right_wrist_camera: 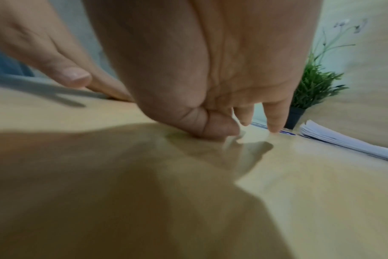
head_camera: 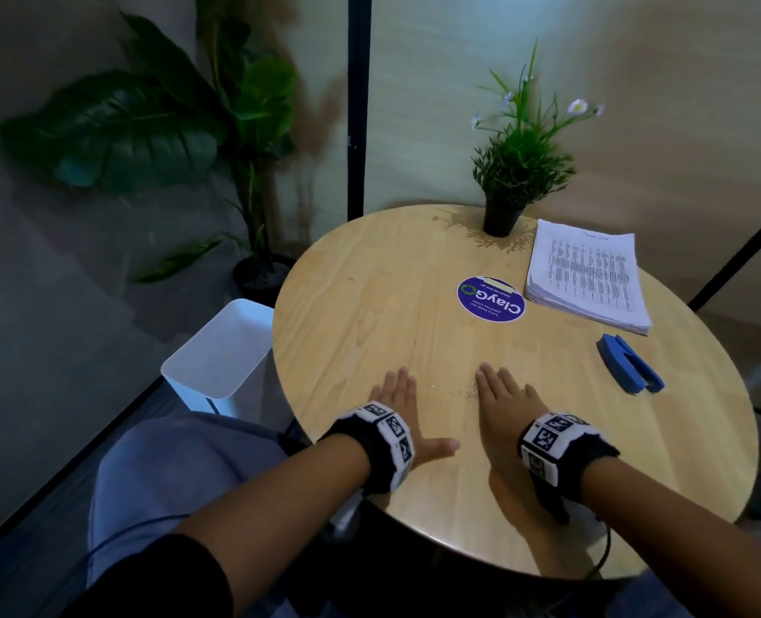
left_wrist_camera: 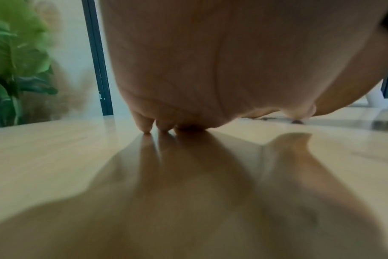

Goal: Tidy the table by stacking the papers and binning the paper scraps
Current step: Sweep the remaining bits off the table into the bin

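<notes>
Both hands (head_camera: 398, 405) flat; papers (head_camera: 586, 276) stacked, seemingly printed

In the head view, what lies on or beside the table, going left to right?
White bin → left hand → round blue sticker → right hand → stack of papers → blue stapler. The small potted plant overlaps the sticker and papers in order, so it is left out.
</notes>
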{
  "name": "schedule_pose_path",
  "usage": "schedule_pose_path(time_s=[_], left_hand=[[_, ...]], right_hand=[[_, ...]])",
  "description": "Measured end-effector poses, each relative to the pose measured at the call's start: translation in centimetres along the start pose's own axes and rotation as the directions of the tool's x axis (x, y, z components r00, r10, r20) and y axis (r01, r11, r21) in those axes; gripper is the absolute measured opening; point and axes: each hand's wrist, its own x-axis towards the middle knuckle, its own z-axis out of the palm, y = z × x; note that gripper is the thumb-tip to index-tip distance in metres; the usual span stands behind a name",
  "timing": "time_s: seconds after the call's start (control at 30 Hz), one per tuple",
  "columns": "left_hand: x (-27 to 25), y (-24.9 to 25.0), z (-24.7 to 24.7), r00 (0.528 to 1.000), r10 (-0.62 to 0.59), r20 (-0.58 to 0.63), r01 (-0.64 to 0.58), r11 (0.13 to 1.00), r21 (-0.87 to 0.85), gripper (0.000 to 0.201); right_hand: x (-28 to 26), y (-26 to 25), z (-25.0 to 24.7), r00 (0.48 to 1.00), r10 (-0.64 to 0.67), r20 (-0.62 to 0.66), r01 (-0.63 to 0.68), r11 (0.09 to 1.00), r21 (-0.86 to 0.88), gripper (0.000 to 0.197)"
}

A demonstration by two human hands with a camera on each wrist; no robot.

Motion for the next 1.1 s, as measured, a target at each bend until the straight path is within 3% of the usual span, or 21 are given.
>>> schedule_pose_path(time_s=[0.13, 0.23, 0.3, 0.37, 0.4, 0.5, 0.63, 0.73, 0.8, 0.93, 1.1], left_hand=[[1.2, 0.3, -3.9, 0.990, 0.123, 0.064, -0.118, 0.990, -0.082, 0.092], [1.3, -2.0, -8.6, 0.999, 0.032, 0.017, -0.026, 0.965, -0.261, 0.051], [0.9, -3.7, -10.3, 0.999, -0.019, 0.031, 0.032, 0.871, -0.490, 0.034], [-0.2, -4.8, -10.3, 0.987, -0.041, 0.158, 0.132, 0.769, -0.626, 0.038], [-0.8, -5.2, -9.9, 0.972, -0.035, 0.231, 0.173, 0.769, -0.615, 0.041], [-2.2, -5.8, -7.1, 0.876, 0.034, 0.482, 0.262, 0.805, -0.532, 0.044], [-2.5, -5.8, -3.7, 0.644, 0.098, 0.759, 0.322, 0.865, -0.385, 0.033], [-1.7, -5.1, -3.2, 0.568, 0.092, 0.818, 0.386, 0.848, -0.363, 0.031], [-0.8, -4.3, -3.4, 0.536, 0.126, 0.835, 0.460, 0.786, -0.414, 0.031], [1.1, -2.3, -3.7, 0.553, 0.176, 0.814, 0.512, 0.699, -0.499, 0.035], [3.9, 1.2, -4.4, 0.628, 0.213, 0.748, 0.487, 0.642, -0.592, 0.034]], right_hand=[[0.0, 1.8, -1.5, 0.993, -0.026, -0.111, 0.046, 0.981, 0.189, 0.054], [-0.6, 4.3, -2.8, 0.988, 0.038, -0.146, 0.021, 0.923, 0.383, 0.037], [-1.0, 5.6, -3.0, 0.993, 0.062, -0.104, 0.009, 0.819, 0.574, 0.047], [-1.6, 6.2, -2.8, 0.995, 0.097, 0.040, -0.095, 0.686, 0.722, 0.065], [-1.8, 6.4, -2.5, 0.989, 0.096, 0.116, -0.150, 0.648, 0.747, 0.071], [-2.2, 6.1, -1.1, 0.954, 0.029, 0.297, -0.235, 0.686, 0.689, 0.079], [-1.9, 5.2, -0.4, 0.961, 0.046, 0.274, -0.222, 0.720, 0.657, 0.080], [-1.4, 5.0, -0.5, 0.963, 0.050, 0.265, -0.220, 0.716, 0.663, 0.079], [-1.1, 4.8, -0.5, 0.963, 0.057, 0.264, -0.222, 0.726, 0.651, 0.079], [-0.5, 4.7, -0.5, 0.956, 0.055, 0.287, -0.237, 0.718, 0.654, 0.081], [0.4, 4.5, -0.8, 0.939, 0.028, 0.342, -0.277, 0.650, 0.708, 0.082]])
